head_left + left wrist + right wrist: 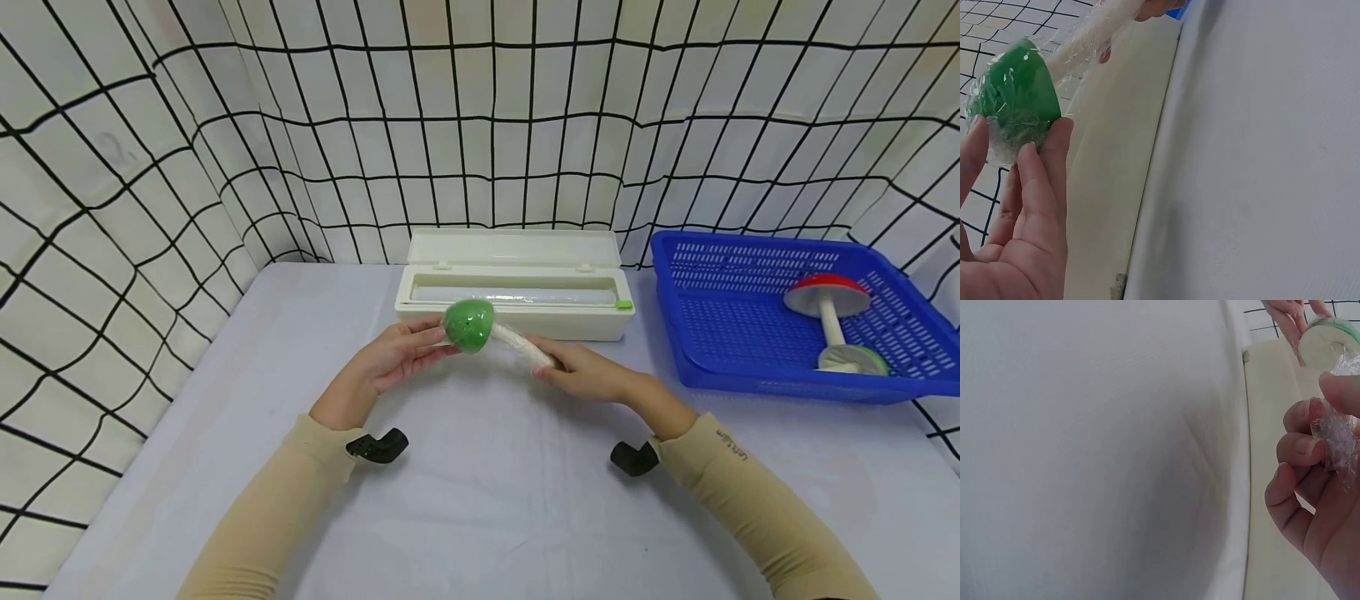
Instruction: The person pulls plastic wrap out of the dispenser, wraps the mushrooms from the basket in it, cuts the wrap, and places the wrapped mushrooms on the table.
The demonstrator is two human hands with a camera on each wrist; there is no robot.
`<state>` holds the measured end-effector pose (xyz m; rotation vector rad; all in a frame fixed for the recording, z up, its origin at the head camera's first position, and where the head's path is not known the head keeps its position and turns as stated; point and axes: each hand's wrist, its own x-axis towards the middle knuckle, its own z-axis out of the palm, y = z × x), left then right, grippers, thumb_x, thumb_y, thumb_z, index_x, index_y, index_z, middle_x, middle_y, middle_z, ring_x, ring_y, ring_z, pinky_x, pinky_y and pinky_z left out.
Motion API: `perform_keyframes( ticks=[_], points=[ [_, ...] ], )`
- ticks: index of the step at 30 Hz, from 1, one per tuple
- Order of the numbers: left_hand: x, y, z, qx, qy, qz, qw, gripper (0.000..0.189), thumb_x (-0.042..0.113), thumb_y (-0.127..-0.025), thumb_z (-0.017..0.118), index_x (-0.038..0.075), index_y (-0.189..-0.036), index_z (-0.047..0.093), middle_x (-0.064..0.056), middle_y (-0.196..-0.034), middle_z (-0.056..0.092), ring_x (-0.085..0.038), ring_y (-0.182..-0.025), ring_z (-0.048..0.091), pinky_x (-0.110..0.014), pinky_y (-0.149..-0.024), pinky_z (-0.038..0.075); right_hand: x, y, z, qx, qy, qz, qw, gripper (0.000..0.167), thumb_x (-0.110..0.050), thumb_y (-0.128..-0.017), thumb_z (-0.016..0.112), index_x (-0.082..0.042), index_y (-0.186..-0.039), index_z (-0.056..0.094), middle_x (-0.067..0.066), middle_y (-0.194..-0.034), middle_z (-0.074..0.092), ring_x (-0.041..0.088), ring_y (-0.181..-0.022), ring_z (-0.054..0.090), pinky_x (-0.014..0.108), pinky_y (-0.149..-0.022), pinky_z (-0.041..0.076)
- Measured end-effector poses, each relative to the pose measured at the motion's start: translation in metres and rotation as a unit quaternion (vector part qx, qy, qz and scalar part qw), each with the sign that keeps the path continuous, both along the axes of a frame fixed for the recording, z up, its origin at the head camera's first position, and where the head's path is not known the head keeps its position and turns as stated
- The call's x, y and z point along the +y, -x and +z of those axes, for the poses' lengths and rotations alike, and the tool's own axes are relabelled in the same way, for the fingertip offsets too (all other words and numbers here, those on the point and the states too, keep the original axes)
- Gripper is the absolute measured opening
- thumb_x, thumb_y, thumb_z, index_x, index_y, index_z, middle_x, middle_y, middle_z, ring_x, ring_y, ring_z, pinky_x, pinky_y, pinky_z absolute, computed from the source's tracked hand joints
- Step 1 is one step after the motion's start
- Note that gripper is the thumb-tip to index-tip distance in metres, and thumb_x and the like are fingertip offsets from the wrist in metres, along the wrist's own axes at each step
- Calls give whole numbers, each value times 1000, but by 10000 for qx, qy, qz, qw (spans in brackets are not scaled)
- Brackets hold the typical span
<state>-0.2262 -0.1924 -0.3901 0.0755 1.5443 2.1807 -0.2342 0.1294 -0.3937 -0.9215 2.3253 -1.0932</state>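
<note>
A mushroom model with a green cap [469, 325] and a white stem [519, 343] is held above the table, wrapped in clear cling film. My left hand [401, 354] holds the cap by its top with the fingertips; the left wrist view shows thumb and fingers on the crinkled film [1013, 134]. At the other end, my right hand [581, 367] grips the foot of the stem, its fingers curled around bunched film [1338, 440]. Behind the mushroom stands a white cling film dispenser [517, 323], lid raised, with a film roll [517, 295] inside.
To the right, a blue plastic basket [738, 377] contains a red-capped mushroom model [828, 296] and another with a green-edged cap [855, 360]. Black netting [491, 121] over white cloth surrounds the table [480, 500] at the back and sides.
</note>
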Motion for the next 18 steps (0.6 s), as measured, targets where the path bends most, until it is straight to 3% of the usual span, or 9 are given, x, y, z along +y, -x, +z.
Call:
perform_keyframes(
  ticks=[4, 12, 18],
  points=[
    [3, 0, -1, 81, 91, 93, 9999, 32, 0, -107, 48, 20, -106, 72, 0, -103, 75, -15, -95, 74, -17, -82, 55, -2, -2, 1, -91, 101, -2, 9999, 59, -15, -107, 57, -6, -160, 33, 5, -93, 57, 17, -82, 51, 32, -70, 45],
    [1, 3, -3, 127, 393, -32, 9991, 25, 4, -107, 45, 9, -126, 61, 2, -105, 71, -14, -99, 71, -25, -91, 54, -3, -4, 1, -152, 123, 36, 9998, 59, -14, -105, 58, -6, -159, 34, 10, -93, 63, 17, -79, 53, 29, -67, 44],
    [-1, 2, 0, 85, 446, -113, 9989, 43, 4, -105, 45, -6, -147, 42, 2, -107, 70, -14, -100, 69, -27, -92, 54, -4, -5, 2, -188, 176, 97, 9996, 59, -15, -105, 59, -8, -158, 35, 3, -90, 66, 17, -77, 52, 29, -67, 42]
  ],
)
